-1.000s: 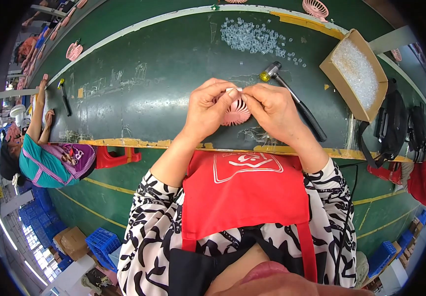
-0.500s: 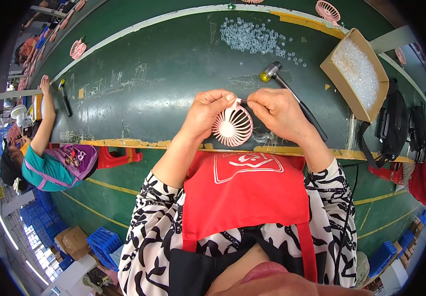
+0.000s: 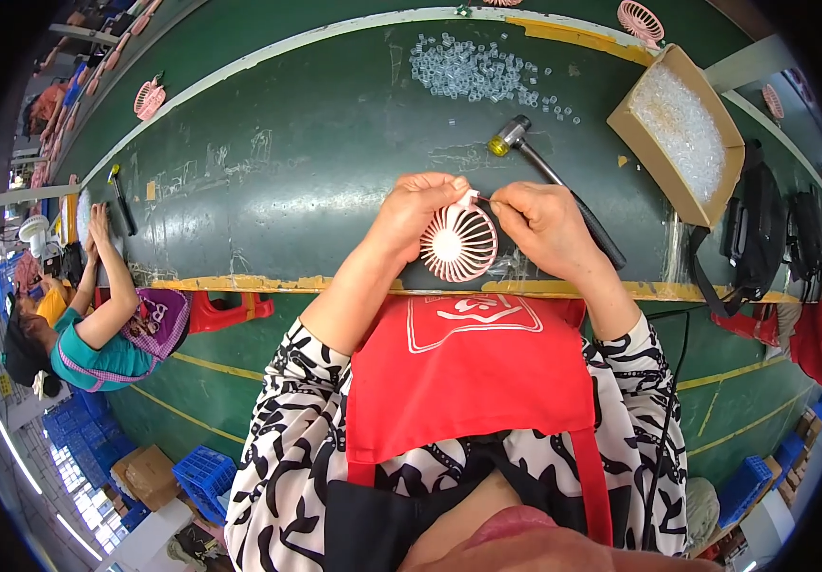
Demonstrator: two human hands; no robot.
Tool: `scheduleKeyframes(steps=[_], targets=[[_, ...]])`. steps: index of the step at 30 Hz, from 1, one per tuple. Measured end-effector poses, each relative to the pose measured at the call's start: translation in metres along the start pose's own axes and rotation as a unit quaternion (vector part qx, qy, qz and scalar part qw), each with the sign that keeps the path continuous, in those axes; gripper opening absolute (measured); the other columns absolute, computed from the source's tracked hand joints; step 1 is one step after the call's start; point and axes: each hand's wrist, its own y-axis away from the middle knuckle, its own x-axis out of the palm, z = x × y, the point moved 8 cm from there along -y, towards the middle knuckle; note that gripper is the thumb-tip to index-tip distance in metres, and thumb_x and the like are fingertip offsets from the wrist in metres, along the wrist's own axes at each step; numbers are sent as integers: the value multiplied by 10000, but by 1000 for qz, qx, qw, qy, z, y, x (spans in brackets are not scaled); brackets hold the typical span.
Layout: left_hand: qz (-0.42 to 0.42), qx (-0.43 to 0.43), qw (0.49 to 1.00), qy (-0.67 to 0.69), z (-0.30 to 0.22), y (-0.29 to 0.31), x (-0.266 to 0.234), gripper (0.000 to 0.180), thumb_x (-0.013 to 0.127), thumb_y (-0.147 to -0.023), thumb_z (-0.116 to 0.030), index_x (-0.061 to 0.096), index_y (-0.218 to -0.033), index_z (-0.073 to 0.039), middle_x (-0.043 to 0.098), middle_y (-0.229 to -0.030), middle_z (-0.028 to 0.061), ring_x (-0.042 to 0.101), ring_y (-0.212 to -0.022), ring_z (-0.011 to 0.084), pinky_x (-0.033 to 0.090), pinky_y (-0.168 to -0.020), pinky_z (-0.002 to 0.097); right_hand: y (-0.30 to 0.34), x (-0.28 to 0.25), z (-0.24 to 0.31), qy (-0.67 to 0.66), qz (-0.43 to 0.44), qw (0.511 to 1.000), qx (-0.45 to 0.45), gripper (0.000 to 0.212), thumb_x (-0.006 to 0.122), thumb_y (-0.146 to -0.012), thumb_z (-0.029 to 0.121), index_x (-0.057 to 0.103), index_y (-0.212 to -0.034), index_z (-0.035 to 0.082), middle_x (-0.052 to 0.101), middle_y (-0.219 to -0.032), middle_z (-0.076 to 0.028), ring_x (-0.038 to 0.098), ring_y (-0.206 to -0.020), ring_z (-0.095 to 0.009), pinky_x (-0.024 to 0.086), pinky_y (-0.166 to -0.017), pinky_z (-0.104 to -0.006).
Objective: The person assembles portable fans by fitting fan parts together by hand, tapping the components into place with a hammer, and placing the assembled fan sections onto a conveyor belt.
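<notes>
Just above the table's near edge, my left hand (image 3: pixel 417 217) grips a pink round fan grille (image 3: pixel 456 250) at its short neck, thumb and fingers closed. Its slatted cage hangs toward me. To the right, my right hand (image 3: pixel 546 223) pinches a thin dark strand that looks like a wire, at the grille's neck; its far end is hidden in the fingers. Beyond my right hand lies a hammer (image 3: pixel 563 181) with a black handle and a yellow tip.
Small clear plastic pieces (image 3: pixel 473 71) lie scattered at the far side of the green table (image 3: pixel 306 172). A cardboard box (image 3: pixel 657 157) of clear pieces stands at right, beside a black bag (image 3: pixel 759 234). At left are a second hammer (image 3: pixel 123 202) and a co-worker (image 3: pixel 111 329).
My hands and the grille have shifted slightly, and the grille has tilted. My right fingers sit a little farther from its neck. The co-worker's reaching arm has drawn back, hands now together.
</notes>
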Motion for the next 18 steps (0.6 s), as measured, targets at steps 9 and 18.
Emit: scheduleKeyframes(steps=[9,18], targets=[[-27,2,975,-221,-2,-12,2,228,692,-917,-187,682,-786,-1,662,-701,24,564,-568,82,448,-515,264,2,-7,-20,51,-23,998,33,121,668,-868,110,671,-895,-8,650,-797,-154,648,-715,-327,504,-651,-379],[-178,396,652,-621,-68,25,6,371,789,-787,-277,674,-983,16,677,-962,158,630,-912,322,497,-822,405,21,-30,-49,309,-58,947,72,178,675,-822,88,584,-942,-6,589,-921,-160,615,-859,-346,511,-703,-448]])
